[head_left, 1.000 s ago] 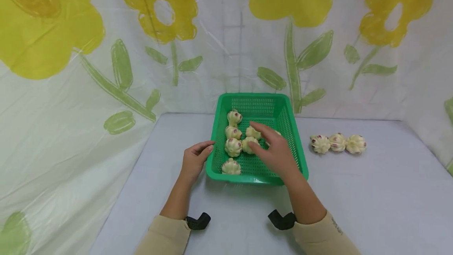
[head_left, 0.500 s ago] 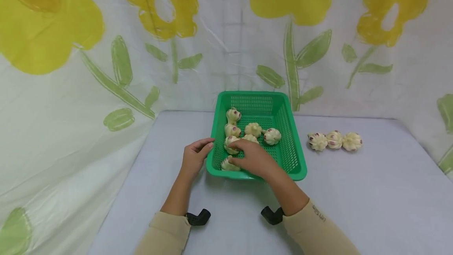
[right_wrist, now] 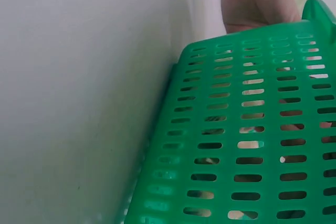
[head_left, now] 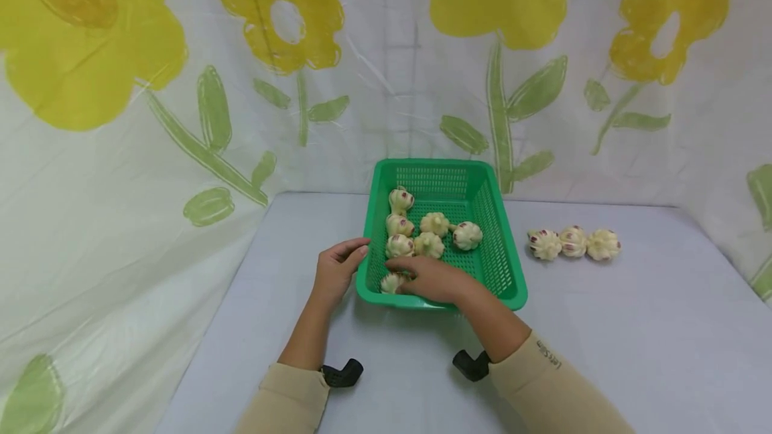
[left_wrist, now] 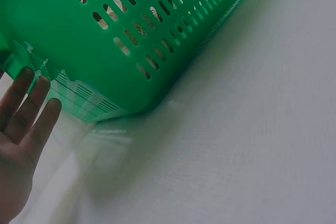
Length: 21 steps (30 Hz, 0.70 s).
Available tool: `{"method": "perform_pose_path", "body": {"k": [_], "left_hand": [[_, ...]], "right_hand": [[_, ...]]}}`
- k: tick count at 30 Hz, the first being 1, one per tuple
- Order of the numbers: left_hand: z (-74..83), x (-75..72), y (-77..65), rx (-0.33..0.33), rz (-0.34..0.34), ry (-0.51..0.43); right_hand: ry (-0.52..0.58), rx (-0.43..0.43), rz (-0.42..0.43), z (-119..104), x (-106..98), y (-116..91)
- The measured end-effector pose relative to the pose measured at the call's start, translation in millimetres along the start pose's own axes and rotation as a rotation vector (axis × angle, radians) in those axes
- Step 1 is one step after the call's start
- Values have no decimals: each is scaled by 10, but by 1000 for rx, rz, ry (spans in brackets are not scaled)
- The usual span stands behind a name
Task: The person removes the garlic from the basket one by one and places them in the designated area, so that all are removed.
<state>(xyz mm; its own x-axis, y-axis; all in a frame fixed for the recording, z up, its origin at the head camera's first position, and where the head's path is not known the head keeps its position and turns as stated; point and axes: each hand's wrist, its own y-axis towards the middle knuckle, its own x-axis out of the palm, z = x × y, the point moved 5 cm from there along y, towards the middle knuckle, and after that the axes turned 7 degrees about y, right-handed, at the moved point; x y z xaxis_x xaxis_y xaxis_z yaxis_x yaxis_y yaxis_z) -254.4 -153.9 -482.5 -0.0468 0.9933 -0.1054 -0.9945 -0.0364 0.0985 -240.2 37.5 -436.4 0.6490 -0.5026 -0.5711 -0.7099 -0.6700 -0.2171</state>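
A green plastic basket (head_left: 364, 266) sits on the table with several pale garlic bulbs (head_left: 429, 245) marked with purple inside. My right hand (head_left: 435, 280) reaches over its front edge and grips a garlic bulb (head_left: 392, 282) in the front left corner, fingers and thumb around it. That bulb is partly hidden by the hand. At the left rim is my left hand (head_left: 338, 270), fingertips right against the basket. In the left wrist view the left hand's fingers (left_wrist: 44, 124) are straight, beside the slotted wall (left_wrist: 131, 19). The right wrist view shows the basket's slotted wall (right_wrist: 231, 129) from outside.
Three more garlic bulbs (head_left: 573, 242) lie in a row on the white table (head_left: 603, 327), right of the basket. Behind the table hangs a white sheet (head_left: 362, 99) with printed yellow flowers. A black wrist device (head_left: 344, 374) juts from the left cuff.
My right hand has moved from above the middle of the basket to the front left corner and closed around the garlic bulb there. The left hand has stayed at the rim.
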Motion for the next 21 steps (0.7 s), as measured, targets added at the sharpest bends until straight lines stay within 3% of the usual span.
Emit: {"method": "perform_pose_path", "body": {"k": [9,21], "left_hand": [[14,4,27,-5,-10,10],[18,11,8,13,13,15]], "right_hand": [[1,-1,-5,17,-11,29],[26,23,107,44,-64,3]]}}
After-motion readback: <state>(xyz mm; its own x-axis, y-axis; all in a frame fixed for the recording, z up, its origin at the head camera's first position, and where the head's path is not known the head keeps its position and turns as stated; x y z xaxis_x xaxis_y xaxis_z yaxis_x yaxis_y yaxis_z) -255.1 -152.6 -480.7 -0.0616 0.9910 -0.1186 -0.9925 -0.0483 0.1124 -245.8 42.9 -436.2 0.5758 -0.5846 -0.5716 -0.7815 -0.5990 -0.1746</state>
